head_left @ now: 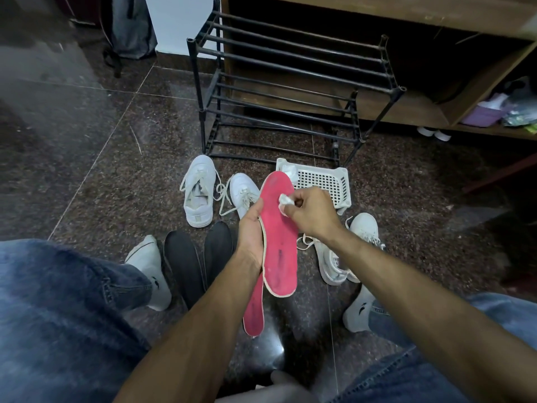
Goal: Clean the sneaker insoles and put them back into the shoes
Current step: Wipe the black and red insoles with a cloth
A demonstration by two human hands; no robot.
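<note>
1. Your left hand (252,228) holds the red foam insole with a pale edge (279,237) from its left side, fingers curled behind it and the thumb against its left edge. The toe end points away from you toward the rack and the heel end points back at you, so the long axis runs nearly straight out from your body.
2. Your right hand (309,212) pinches a small crumpled white wipe (285,201) between thumb and fingers and presses it on the upper part of the insole, near the toe. The wipe touches the red face; the dark smudges toward the heel lie below it, nearer you.
3. In my judgement the next stroke runs down that long axis toward the heel, so your right hand travels toward you while the left keeps the insole steady.
4. A second red insole (253,312) hangs lower, behind the first and your left wrist; whether your left hand also holds it I cannot tell.
5. Two black insoles (200,263) lie on the dark speckled stone floor (122,158) just left of your left hand.
6. A pair of white lace-up sneakers (200,190) sits beyond the insole, and another white pair (345,251) lies on the floor under your right forearm, laces trailing.
7. A white perforated plastic basket (325,181) stands behind your right hand, in front of the black tubular shoe rack (290,91). Nothing blocks the stroke.
</note>
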